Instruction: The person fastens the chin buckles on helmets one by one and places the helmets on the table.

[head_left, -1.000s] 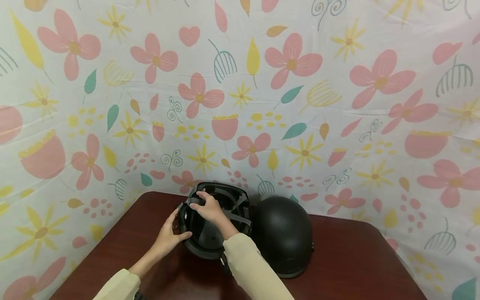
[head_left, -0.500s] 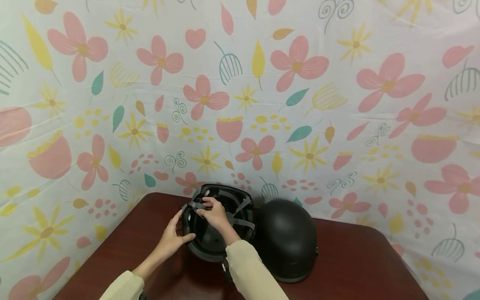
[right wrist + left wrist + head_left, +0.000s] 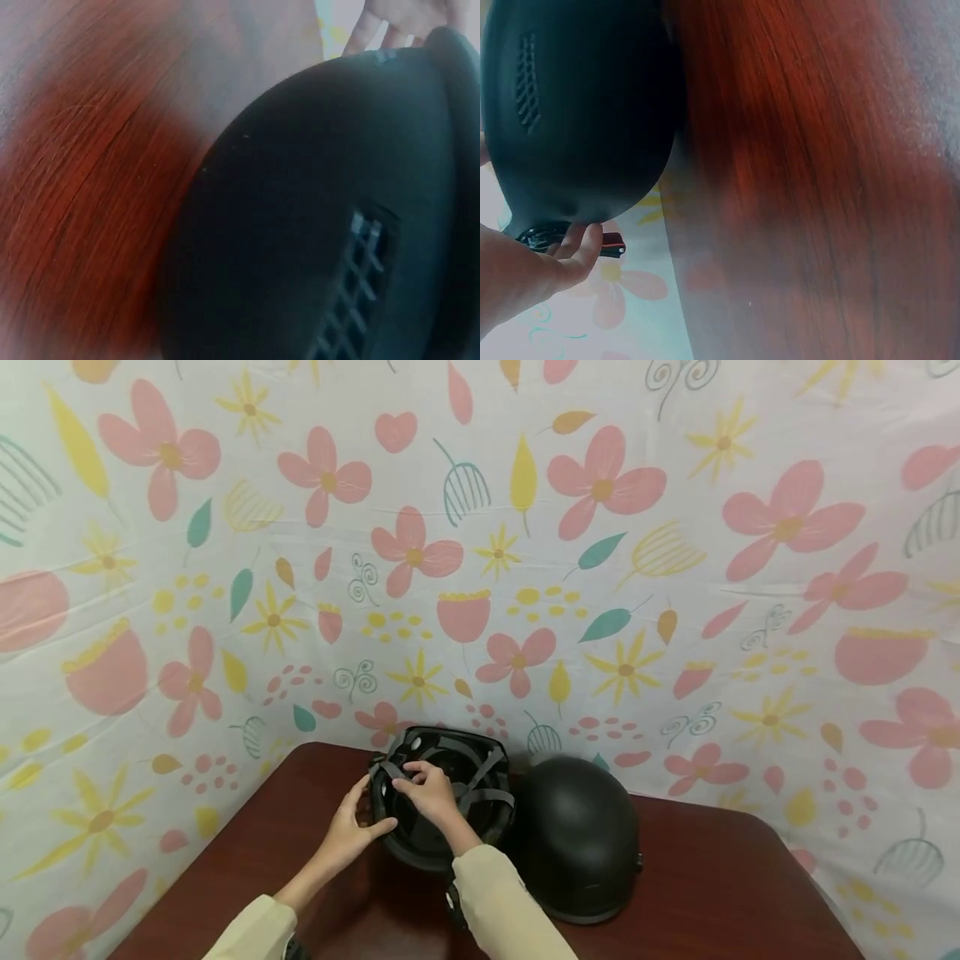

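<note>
A black helmet (image 3: 415, 857) lies with its hollow side toward me, grey straps showing inside. My left hand (image 3: 347, 833) grips its left rim, thumb over the edge and fingers behind the shell. In the left wrist view, that hand's fingertips (image 3: 592, 241) touch a dark piece with a red edge (image 3: 613, 244) beneath the shell (image 3: 585, 112). Over the opening, my right hand (image 3: 432, 795) pinches a grey strap (image 3: 390, 768) between thumb and fingers. The right wrist view shows the outer shell (image 3: 277, 202) with a grid-like vent (image 3: 352, 292); the right fingertips are hidden there.
A second black helmet (image 3: 576, 839) sits dome up just right of the first one. Both stand on a dark red-brown wooden table (image 3: 712, 885). A flower-patterned cloth (image 3: 480, 527) hangs behind the table and along its left side.
My right hand has shifted slightly down and right, away from the helmet's upper left rim, with the strap. My left hand keeps its hold. The head view has moved a little.
</note>
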Demonstrator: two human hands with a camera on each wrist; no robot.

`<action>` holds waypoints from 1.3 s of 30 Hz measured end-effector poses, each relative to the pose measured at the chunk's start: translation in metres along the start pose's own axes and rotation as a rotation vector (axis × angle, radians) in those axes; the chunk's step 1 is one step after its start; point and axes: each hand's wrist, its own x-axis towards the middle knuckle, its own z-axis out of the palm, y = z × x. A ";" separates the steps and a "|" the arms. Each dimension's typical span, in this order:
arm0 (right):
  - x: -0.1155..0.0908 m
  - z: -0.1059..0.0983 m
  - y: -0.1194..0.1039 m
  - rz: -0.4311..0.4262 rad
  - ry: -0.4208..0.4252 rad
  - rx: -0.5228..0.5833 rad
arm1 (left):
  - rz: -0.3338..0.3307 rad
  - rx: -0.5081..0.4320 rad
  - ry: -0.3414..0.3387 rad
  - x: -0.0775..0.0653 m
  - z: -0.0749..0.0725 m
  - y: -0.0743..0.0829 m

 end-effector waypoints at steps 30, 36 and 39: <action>-0.017 -0.019 -0.008 0.035 -0.046 0.368 | -0.104 -0.134 0.117 0.029 -0.014 -0.021; -0.026 -0.026 -0.013 0.002 -0.062 0.396 | -0.091 -0.109 0.083 0.037 -0.016 -0.020; -0.030 -0.028 -0.014 0.008 -0.072 0.403 | -0.096 -0.096 0.065 0.041 -0.017 -0.018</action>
